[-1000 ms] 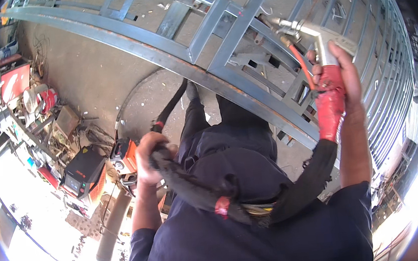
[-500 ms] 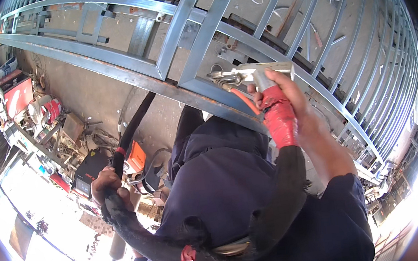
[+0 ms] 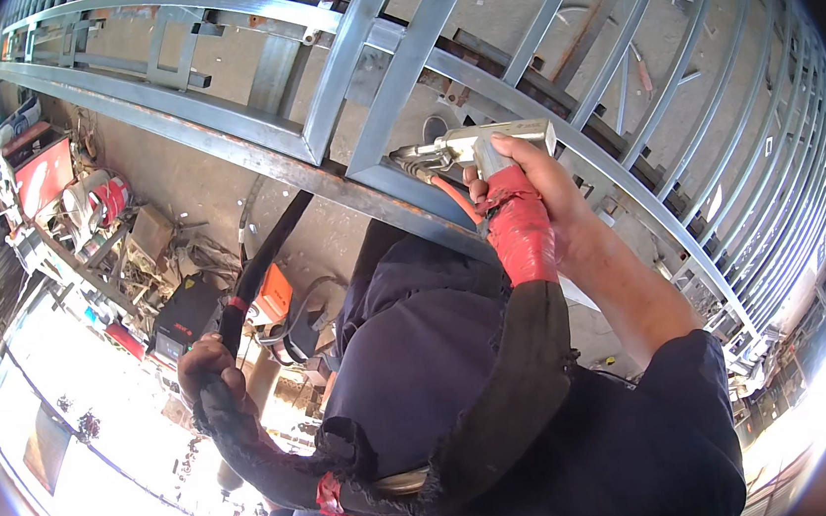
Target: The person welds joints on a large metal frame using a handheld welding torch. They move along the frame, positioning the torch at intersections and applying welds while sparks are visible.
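The welding gun (image 3: 482, 147) sat up at centre, its nozzle touching the grey steel frame (image 3: 321, 128). The right hand (image 3: 535, 186) had its grip wrapped tight around the red-taped handle (image 3: 520, 233). From there a thick black hose (image 3: 505, 388) looped down and left into the left hand (image 3: 206, 362), fingers curled shut around it. Far left, clutter and an orange-and-black machine (image 3: 272, 291) lay on the floor (image 3: 197, 179).

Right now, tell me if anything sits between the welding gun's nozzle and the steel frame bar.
Nothing visible does. The right hand holds the red-taped grey welding gun with its nozzle right beside the grey steel frame bar.
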Motion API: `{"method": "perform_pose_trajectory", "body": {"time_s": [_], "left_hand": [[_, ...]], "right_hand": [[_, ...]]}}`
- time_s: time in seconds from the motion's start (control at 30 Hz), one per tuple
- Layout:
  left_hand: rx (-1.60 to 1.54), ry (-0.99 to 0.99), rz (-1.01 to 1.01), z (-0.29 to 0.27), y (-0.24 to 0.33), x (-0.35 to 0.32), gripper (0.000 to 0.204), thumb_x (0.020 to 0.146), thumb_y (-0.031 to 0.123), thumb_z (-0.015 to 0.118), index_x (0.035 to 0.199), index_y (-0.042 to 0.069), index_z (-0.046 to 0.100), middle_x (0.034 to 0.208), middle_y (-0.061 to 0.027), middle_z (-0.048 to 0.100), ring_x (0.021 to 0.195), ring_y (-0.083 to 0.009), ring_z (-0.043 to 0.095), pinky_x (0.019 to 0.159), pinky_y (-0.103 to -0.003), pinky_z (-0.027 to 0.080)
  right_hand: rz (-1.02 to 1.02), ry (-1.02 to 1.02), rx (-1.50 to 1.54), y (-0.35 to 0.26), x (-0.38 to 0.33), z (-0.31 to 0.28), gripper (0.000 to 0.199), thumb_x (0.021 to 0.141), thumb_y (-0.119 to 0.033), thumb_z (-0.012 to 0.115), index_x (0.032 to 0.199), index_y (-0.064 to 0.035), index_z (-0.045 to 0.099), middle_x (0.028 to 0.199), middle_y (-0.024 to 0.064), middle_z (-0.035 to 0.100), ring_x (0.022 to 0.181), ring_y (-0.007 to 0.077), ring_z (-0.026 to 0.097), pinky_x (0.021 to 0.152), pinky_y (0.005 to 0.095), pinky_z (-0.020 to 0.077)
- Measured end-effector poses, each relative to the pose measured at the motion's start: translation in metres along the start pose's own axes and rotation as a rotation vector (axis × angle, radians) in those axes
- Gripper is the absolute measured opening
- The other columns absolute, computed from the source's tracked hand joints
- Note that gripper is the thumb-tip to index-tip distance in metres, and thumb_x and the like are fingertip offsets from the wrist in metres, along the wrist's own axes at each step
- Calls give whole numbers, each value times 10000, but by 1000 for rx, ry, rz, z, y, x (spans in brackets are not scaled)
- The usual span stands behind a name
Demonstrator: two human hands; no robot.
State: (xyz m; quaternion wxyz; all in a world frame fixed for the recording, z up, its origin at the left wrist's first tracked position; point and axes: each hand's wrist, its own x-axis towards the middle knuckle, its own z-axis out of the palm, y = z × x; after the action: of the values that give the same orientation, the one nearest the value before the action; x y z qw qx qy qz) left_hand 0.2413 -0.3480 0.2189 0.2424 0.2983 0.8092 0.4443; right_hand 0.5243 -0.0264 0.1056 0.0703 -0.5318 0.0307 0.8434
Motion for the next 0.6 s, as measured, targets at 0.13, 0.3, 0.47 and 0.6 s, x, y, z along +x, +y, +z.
{"method": "perform_pose_trajectory", "body": {"time_s": [0.13,0.3,0.47,0.6], "left_hand": [[10,16,-66,5,11,-3,332,853,200,800,1097,81,608,881,-10,543,935,-173,555,1088,-446,402],[16,35,-133,9,21,-7,332,854,192,799,1109,79,619,892,-11,543,963,-176,554,1095,-444,398],[10,51,-188,11,24,-9,337,862,195,803,1130,77,636,907,-13,541,1009,-180,546,1108,-439,387],[-10,46,-233,7,20,-10,360,879,226,818,1155,72,646,910,-13,534,1044,-181,536,1138,-430,366]], "right_hand": [[23,16,-10,-4,-4,7,459,1024,-409,604,1234,-1,577,972,86,705,714,162,692,556,341,595],[82,-62,95,-8,3,1,322,1059,-311,566,1204,-32,496,976,145,654,838,271,682,782,480,589],[90,-65,124,-6,5,1,345,1055,-317,577,1219,-21,509,979,135,665,812,237,688,732,422,597],[32,-15,60,-2,0,9,406,1050,-336,586,1252,14,547,981,121,687,764,170,705,636,320,621]]}}
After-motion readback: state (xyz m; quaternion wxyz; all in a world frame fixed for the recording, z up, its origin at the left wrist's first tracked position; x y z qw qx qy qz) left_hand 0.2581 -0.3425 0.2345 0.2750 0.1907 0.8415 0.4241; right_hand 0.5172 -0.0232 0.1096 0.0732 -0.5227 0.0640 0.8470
